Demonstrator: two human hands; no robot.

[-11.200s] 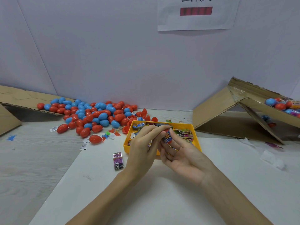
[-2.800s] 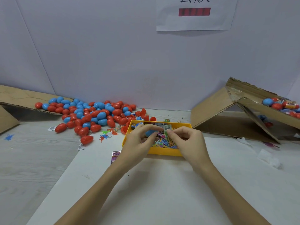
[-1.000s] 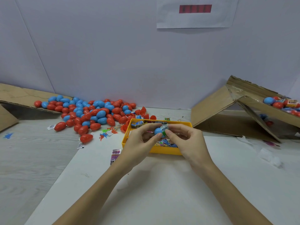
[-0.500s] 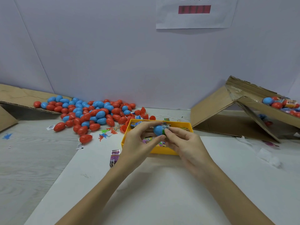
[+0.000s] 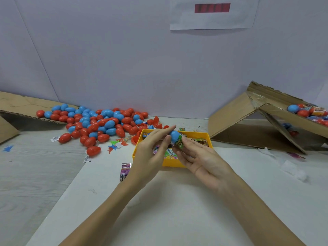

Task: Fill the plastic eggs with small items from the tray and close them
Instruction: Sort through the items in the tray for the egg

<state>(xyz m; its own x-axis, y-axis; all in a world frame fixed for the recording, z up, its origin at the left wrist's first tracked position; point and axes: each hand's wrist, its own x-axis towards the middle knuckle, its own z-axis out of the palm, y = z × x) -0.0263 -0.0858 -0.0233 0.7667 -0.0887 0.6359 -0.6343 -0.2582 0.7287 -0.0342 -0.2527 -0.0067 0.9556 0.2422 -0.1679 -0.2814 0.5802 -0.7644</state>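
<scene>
1. Blue egg half (image 5: 174,136) sat at frame centre above the yellow tray (image 5: 206,137), pinched by the left hand (image 5: 152,150).
2. Right hand (image 5: 200,157) pinched a green packet (image 5: 179,142) at the egg's opening.
3. Egg was not yet closed.
4. Many eggs (image 5: 99,121) remained piled at centre left on the desk (image 5: 168,201).
</scene>
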